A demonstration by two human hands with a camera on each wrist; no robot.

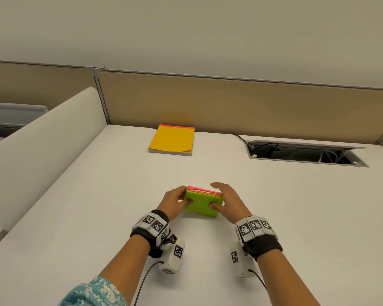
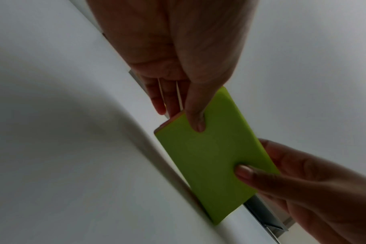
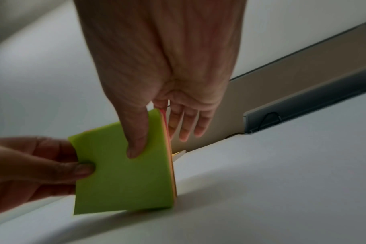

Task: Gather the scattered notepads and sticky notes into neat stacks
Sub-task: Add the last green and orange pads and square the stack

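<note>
A stack of sticky notes (image 1: 201, 204), green on the near face with pink and orange sheets behind, stands tilted on its lower edge on the white desk (image 1: 274, 217). My left hand (image 1: 186, 195) pinches its left side, thumb on the green face and fingers behind. My right hand (image 1: 217, 198) pinches the right side the same way. The left wrist view shows the sticky notes (image 2: 213, 156) between both thumbs. In the right wrist view the sticky notes (image 3: 123, 173) touch the desk along their bottom edge. A yellow-topped notepad stack (image 1: 171, 140) lies flat at the back of the desk.
An open cable hatch (image 1: 305, 153) with wires sits at the back right. A tan partition panel (image 1: 230, 102) closes the far edge. A white rounded divider (image 1: 42, 140) runs along the left side.
</note>
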